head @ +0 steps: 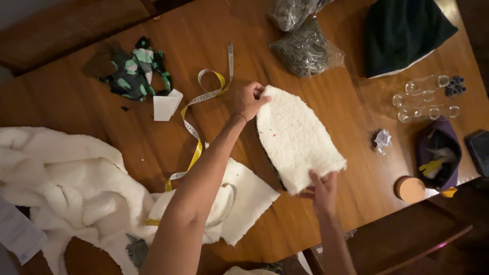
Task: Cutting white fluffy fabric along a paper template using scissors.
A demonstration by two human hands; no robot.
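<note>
A white fleecy fabric piece (298, 137), rounded at the top with a dark layer under its left edge, lies on the wooden table (204, 30). My left hand (249, 101) pinches its upper left corner. Holding its lower edge from below is my right hand (321, 192). A yellow and white measuring tape (196, 130) snakes across the table left of my left arm. A flat white cloth (244, 203) lies under that arm.
A big heap of white fleece (66, 188) fills the left. Camouflage scraps (133, 72) and a white paper (167, 105) lie far left. Two plastic bags (305, 48), a dark fabric piece (402, 33), glass tubes (425, 99), a purple pouch (439, 158) and a round wooden lid (410, 189) sit right.
</note>
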